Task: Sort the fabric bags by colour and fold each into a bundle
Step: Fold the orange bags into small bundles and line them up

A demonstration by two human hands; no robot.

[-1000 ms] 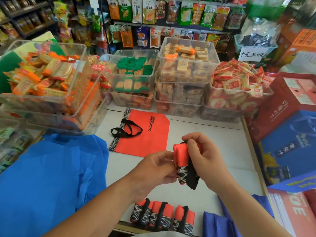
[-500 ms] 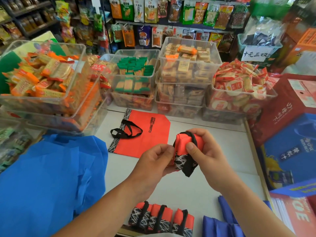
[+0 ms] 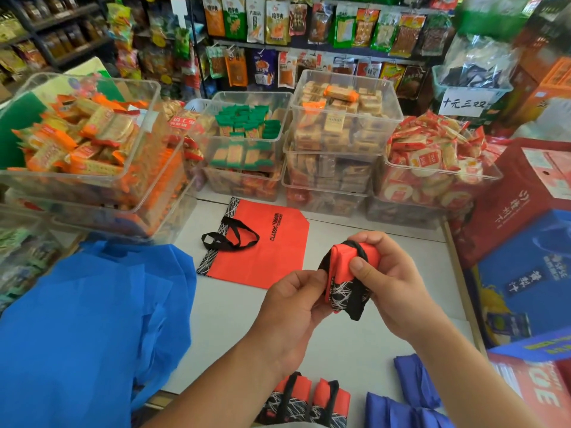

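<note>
The folded bundle (image 3: 340, 263) is orange-red with a black band of white scribbled lines (the flat bag (image 3: 275, 254) matches it, black handles too). The loose bags (image 3: 77, 319) are bright blue; the desk (image 3: 234, 319) is white.

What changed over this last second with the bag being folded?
The black strap, hanging down beside the red bundle a second ago, now loops over its top, and the right hand has shifted its thumb onto the front. The left hand still pinches the left edge. The flat red bag, finished bundles and blue bags lie unchanged.
</note>
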